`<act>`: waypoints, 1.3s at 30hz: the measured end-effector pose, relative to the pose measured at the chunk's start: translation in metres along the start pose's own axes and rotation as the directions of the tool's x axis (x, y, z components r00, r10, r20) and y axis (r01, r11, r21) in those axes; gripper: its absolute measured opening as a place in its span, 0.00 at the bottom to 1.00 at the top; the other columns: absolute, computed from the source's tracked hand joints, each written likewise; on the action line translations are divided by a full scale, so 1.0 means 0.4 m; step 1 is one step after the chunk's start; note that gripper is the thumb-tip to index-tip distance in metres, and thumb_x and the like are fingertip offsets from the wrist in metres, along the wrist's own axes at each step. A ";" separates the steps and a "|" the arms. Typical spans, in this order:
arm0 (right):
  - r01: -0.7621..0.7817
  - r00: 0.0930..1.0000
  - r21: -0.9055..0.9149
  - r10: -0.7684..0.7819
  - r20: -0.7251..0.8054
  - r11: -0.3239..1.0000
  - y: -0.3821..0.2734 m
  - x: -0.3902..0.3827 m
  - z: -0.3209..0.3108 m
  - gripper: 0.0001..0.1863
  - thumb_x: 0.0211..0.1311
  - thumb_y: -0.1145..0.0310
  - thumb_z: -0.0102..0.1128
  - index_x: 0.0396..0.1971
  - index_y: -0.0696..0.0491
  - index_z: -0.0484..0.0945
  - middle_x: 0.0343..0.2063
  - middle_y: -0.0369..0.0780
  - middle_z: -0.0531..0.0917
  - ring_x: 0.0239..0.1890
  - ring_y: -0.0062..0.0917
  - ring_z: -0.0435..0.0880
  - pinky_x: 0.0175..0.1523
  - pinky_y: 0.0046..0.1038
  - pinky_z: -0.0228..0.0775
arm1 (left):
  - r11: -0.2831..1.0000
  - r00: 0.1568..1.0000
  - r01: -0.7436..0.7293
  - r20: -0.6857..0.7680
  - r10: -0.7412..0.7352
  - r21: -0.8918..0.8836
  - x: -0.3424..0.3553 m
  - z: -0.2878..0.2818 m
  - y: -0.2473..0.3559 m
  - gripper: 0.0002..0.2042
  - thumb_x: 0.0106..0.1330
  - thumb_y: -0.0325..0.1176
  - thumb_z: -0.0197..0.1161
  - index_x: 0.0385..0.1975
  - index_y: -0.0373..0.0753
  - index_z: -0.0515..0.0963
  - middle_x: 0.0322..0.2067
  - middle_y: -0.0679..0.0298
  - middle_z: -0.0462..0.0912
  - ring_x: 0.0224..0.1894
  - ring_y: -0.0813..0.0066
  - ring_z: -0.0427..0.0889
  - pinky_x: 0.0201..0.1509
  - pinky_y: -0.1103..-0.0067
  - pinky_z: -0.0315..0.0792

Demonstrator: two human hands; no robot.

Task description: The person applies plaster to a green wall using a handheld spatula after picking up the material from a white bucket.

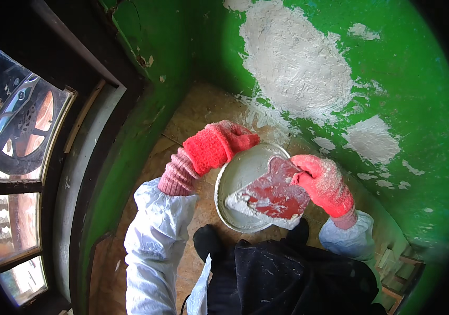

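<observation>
your left hand (224, 143) clamped on round pan (240, 176) rim at waist | right hand (323, 184) clamped on red putty knife (272, 194) scraping plaster in pan | green wall (413, 94) partly patched, much bare

place: room under renovation | signs: green wall (408, 68) with plaster patches (293, 63) | bare board floor (193, 121)

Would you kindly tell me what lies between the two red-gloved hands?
In the head view, the round pan of grey plaster lies between them: the left hand holds its rim, and the right hand holds a red putty knife across it.
</observation>
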State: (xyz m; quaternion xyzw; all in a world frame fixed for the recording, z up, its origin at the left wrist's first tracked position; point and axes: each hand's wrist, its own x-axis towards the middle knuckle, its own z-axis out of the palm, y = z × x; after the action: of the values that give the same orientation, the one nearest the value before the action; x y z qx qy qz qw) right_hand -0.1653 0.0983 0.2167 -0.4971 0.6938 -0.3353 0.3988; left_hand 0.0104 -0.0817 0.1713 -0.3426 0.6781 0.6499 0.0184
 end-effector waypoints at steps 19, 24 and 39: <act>-0.112 0.970 0.067 0.124 -0.210 0.991 0.055 -0.009 -0.056 0.12 0.55 0.78 0.53 0.41 0.60 0.76 0.33 0.38 0.81 0.34 0.15 0.77 0.41 0.19 0.69 | 0.997 0.994 -0.068 -0.093 0.065 -0.026 0.048 -0.023 -0.064 0.18 0.59 0.47 0.57 0.33 0.37 0.80 0.18 0.67 0.77 0.21 0.81 0.73 0.25 0.79 0.69; -0.140 0.869 0.191 0.213 -0.446 0.972 0.109 -0.002 -0.088 0.14 0.57 0.78 0.51 0.44 0.60 0.74 0.36 0.34 0.79 0.37 0.15 0.75 0.45 0.17 0.66 | 0.988 0.940 -0.130 -0.307 0.150 0.085 -0.002 -0.003 -0.042 0.17 0.60 0.46 0.57 0.35 0.37 0.79 0.18 0.66 0.75 0.22 0.81 0.72 0.27 0.81 0.68; -0.060 0.838 0.297 0.210 -0.504 0.953 0.091 0.015 -0.070 0.14 0.56 0.78 0.54 0.44 0.62 0.73 0.34 0.35 0.80 0.35 0.13 0.74 0.42 0.16 0.66 | 0.982 0.904 -0.160 -0.414 0.106 -0.098 -0.038 0.052 -0.061 0.18 0.62 0.47 0.55 0.37 0.36 0.79 0.16 0.67 0.73 0.19 0.82 0.70 0.23 0.81 0.66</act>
State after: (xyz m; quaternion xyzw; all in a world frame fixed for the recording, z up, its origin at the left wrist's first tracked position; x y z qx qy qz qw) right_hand -0.2067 0.1047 0.1968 -0.2758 0.7580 -0.5213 0.2785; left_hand 0.0252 -0.0544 0.1542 -0.4239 0.6452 0.6067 -0.1897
